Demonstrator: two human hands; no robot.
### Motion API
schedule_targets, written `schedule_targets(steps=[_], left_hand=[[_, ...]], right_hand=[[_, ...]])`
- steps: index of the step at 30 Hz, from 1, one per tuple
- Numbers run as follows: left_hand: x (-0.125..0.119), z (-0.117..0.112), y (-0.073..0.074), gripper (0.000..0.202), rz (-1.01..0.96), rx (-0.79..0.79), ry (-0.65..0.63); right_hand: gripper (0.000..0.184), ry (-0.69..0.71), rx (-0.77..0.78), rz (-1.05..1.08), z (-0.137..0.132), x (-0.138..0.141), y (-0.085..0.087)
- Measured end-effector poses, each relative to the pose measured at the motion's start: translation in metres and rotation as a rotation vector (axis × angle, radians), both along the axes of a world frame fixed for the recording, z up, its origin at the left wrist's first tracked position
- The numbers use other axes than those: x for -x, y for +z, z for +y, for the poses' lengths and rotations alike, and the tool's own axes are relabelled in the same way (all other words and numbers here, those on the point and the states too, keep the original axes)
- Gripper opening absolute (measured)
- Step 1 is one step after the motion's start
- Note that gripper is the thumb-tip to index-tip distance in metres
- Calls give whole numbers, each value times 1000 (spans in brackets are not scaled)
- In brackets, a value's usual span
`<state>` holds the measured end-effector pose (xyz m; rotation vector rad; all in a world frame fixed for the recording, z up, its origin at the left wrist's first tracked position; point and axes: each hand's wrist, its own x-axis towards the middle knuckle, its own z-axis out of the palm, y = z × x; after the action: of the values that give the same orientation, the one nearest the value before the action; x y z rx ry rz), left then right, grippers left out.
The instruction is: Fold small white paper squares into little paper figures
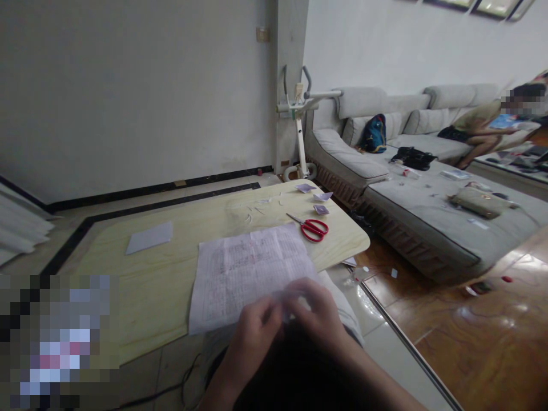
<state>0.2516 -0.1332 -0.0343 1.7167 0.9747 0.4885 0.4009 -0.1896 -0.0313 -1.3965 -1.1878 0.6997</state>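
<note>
My left hand and my right hand meet close to my body at the table's near edge. Both have their fingers bent and pinched together; blur and the fingers hide what is between them. Just beyond them a creased printed sheet lies flat on the pale wooden table. Red-handled scissors rest past the sheet's far right corner, blades pointing left. Behind the scissors sit three small folded paper pieces, among them a nearer one and a farther one.
Thin paper scraps lie near the table's far side, and a pale stack of paper is at the left. A grey sofa with bags stands on the right, where another person sits. An exercise machine stands beyond the table.
</note>
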Motion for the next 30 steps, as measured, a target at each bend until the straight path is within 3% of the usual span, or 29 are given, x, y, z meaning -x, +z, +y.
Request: schedule_targets(steps=[5, 10, 15, 20, 25, 30], left_hand=[[-3, -1, 0, 29, -3, -65, 22], [-3, -3, 3, 29, -86, 49, 20], [0, -1, 4, 28, -86, 58, 39], [4, 4, 3, 25, -58, 35, 35], [9, 7, 4, 26, -36, -20, -92], [10, 7, 5, 25, -49, -3, -70]], right_hand=[[3, -18, 11, 42, 1, 0, 0], [5, -33, 45, 93, 3, -3, 3], [16, 25, 153, 175, 5, -8, 2], [14, 88, 215, 37, 5, -15, 7], [17, 245, 225, -69, 0, -19, 13], [20, 132, 203, -29, 1, -16, 11]])
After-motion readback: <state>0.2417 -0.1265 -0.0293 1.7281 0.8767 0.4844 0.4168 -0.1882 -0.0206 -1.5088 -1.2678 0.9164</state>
